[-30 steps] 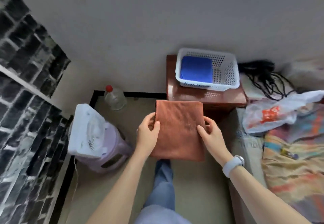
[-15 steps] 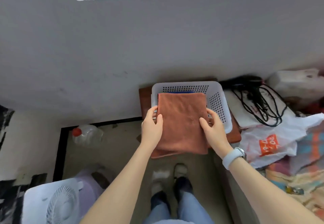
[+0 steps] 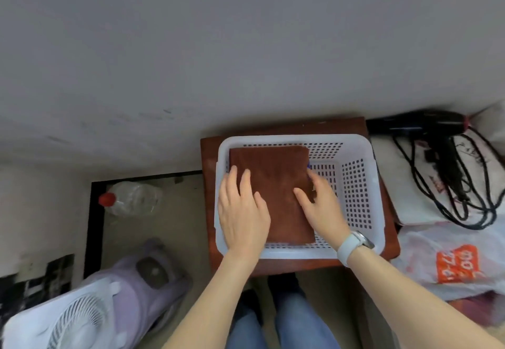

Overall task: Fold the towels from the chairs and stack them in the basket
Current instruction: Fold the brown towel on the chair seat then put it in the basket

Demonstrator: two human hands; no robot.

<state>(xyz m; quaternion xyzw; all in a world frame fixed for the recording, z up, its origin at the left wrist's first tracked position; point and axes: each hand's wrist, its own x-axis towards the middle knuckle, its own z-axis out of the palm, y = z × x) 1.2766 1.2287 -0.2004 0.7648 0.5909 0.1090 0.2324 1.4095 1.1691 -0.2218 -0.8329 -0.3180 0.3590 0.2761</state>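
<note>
A folded brown towel (image 3: 276,184) lies in the left part of the white perforated basket (image 3: 355,184), which stands on a reddish wooden stool (image 3: 209,198). A sliver of a blue towel (image 3: 308,166) shows under its right edge. My left hand (image 3: 241,212) rests flat on the towel's left side, fingers spread. My right hand (image 3: 321,209) is at the towel's right edge, thumb on top and fingers curled down beside the edge. A white watch is on my right wrist.
A black hair dryer (image 3: 418,124) with tangled cord lies right of the basket. A white plastic bag (image 3: 451,256) sits below it. A clear bottle with a red cap (image 3: 128,198) and a white fan on a purple stool (image 3: 82,318) stand on the floor at left.
The brown towel went from held in the air over the basket's rim down into the basket, covering the blue towel. My left hand now lies flat on it. The camera moved closer.
</note>
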